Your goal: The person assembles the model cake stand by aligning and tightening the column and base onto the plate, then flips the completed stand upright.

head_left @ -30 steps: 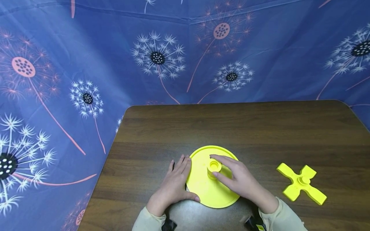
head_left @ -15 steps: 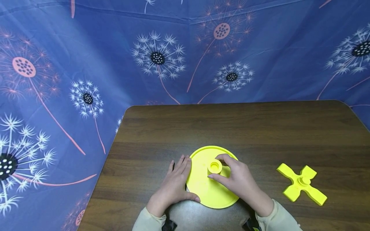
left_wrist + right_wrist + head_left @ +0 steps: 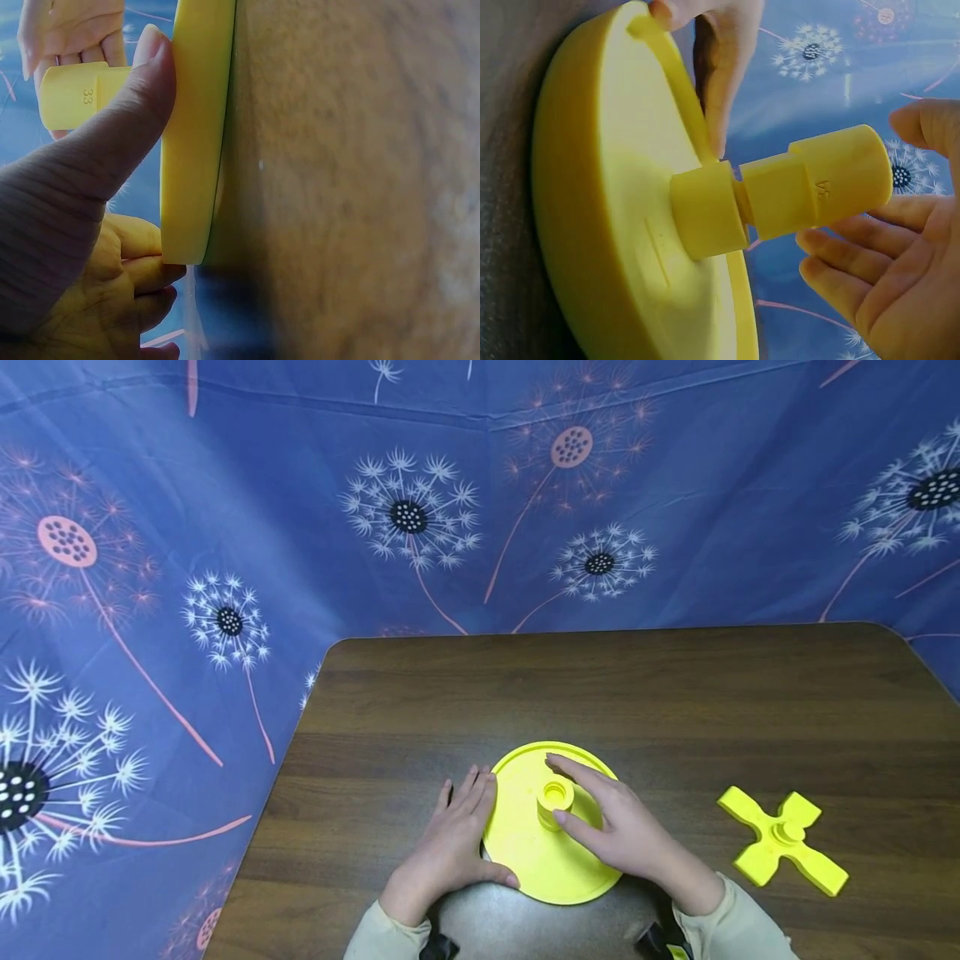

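Note:
A yellow round base (image 3: 525,860) with a raised rim lies on the table before me. From its middle rises a yellow post; at the top sits a cylinder piece (image 3: 840,169) with small raised marks and a hollow upper end. A narrow neck shows between this piece and the collar (image 3: 709,210) below. My left hand (image 3: 453,843) holds the base's left side, thumb at the near rim and fingers along the edge. My right hand (image 3: 626,822) is spread around the post's top, thumb and index finger apart; in the right wrist view a gap shows between thumb and cylinder.
To the right, a yellow four-armed cross piece (image 3: 787,832) with a short round stub lies on the brown wooden table (image 3: 600,685). A blue cloth (image 3: 300,460) with dandelion prints hangs behind the table and along its left side.
Half a second ago my right thumb and index finger were closer round the post; now they are spread wider and the hand has turned. The left hand keeps its place on the base.

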Motion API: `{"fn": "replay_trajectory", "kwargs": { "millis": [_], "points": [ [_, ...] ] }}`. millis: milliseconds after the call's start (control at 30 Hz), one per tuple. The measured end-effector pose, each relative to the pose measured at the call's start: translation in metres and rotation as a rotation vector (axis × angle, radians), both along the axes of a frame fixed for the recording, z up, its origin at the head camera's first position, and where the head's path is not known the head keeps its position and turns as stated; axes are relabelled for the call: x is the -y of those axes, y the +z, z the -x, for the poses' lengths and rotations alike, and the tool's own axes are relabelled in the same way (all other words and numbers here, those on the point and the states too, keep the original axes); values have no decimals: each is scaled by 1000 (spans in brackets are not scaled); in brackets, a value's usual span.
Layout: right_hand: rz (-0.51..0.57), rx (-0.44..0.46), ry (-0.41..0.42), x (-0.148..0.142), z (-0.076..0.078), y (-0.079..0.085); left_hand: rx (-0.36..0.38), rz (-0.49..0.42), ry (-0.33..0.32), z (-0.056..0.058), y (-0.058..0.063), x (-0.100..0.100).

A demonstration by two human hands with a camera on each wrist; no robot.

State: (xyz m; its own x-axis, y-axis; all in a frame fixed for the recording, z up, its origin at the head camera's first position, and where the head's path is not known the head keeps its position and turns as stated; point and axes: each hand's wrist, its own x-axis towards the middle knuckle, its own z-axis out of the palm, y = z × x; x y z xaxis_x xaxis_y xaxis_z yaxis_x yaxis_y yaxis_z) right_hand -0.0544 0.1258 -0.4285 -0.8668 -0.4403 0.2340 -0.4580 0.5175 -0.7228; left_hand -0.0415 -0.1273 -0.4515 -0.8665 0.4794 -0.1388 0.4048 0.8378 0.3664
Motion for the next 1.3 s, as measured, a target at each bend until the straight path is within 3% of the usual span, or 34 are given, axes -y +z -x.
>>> {"fn": "replay_trajectory", "kwargs": {
  "millis": [133, 300, 733, 967, 1167, 1300],
  "points": [
    [18, 19, 48, -3, 2, 1, -9, 2, -4, 0, 0, 0],
    [20, 17, 47, -4, 4, 3, 2, 5, 2, 0, 0, 0],
    [40, -76, -91, -1, 1, -1, 17, 18, 13, -1, 1, -2],
    [-25, -94, -151, 2, -2, -4, 25, 29, 17, -1, 0, -1],
    [-76, -125, -135, 0, -3, -3, 23, 10, 17, -1, 0, -1],
    [-36, -83, -78, -1, -3, -1, 20, 3, 14, -1, -1, -1]
  ]
}}
